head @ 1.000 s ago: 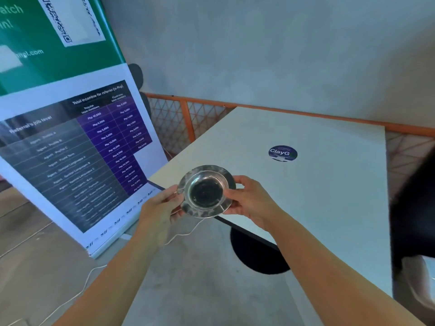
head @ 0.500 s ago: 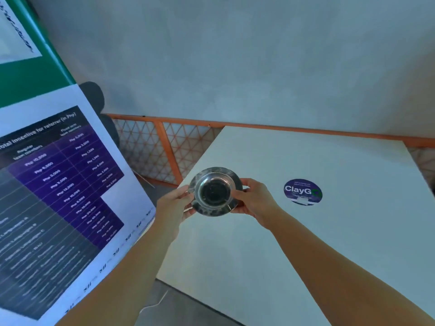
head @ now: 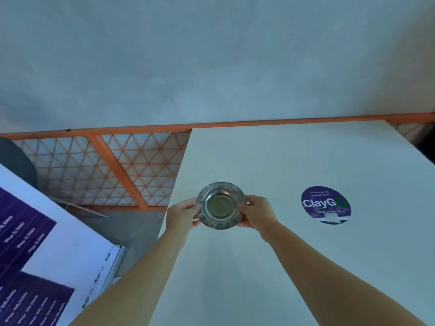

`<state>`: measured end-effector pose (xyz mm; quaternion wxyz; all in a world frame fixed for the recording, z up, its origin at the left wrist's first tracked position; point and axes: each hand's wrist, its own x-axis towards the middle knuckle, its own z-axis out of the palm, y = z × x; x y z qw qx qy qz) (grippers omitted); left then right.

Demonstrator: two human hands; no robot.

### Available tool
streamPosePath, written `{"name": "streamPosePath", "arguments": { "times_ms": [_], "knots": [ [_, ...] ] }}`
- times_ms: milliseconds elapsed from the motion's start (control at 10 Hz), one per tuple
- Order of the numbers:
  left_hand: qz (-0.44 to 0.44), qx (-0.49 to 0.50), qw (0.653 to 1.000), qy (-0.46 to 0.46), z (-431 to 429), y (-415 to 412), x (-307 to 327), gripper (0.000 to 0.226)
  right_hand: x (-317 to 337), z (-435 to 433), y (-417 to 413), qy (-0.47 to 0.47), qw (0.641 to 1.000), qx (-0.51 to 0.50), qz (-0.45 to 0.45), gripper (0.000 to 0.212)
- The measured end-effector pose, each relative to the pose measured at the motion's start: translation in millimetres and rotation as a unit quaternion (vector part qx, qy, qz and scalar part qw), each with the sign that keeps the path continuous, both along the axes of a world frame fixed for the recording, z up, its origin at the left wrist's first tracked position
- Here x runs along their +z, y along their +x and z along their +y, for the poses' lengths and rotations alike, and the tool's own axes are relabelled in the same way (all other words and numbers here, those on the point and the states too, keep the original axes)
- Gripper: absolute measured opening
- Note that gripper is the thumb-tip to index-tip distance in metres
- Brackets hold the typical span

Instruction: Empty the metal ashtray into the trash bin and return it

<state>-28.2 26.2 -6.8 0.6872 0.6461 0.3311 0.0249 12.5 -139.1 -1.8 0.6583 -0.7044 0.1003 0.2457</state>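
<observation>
While both our arms reach forward over the near part of the white table [head: 294, 267], we hold the metal ashtray [head: 221, 205] between our two hands. Our left hand [head: 182, 216] curls against the ashtray's left rim, its fingers wrapped under the edge and its thumb lying on top of the wide flange. Our right hand [head: 257, 214] does the same on the opposite side, thumb on the upper face of the rim and the other fingers tucked below. Both hands are closed on the rim in a light pinch, not wrapped around the bowl.

We see the ashtray upright and roughly level, its open side facing us, with a dull, dark round bottom inside the shiny bowl. Whether it rests on the tabletop or is held just above it we cannot tell. It sits over the left part of the table, near the left edge.

To the right, well apart from our hands, a round purple sticker [head: 326, 204] reading "ClayG" lies flat on the table. Beyond the table's far edge runs an orange railing [head: 141, 129] with mesh, and a printed banner [head: 47, 255] stands at lower left.
</observation>
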Motion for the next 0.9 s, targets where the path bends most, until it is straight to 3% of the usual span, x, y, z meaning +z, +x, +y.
{"name": "streamPosePath", "arguments": {
  "times_ms": [300, 800, 900],
  "knots": [
    [0.025, -0.059, 0.998, -0.024, 6.5, 61.9, -59.0, 0.029, -50.6, 5.7, 40.0, -0.070, 0.994, -0.077, 0.021, 0.025],
    [0.060, -0.086, 0.994, -0.031, 14.8, 94.1, -72.5, 0.033, -64.8, 5.6, 77.4, -0.152, 0.983, -0.102, -0.009, 0.041],
    [0.066, -0.082, 0.991, 0.078, 20.3, 94.4, -63.8, 0.033, -60.5, 0.3, 74.5, -0.188, 0.977, -0.101, -0.016, 0.045]
  ]
}}
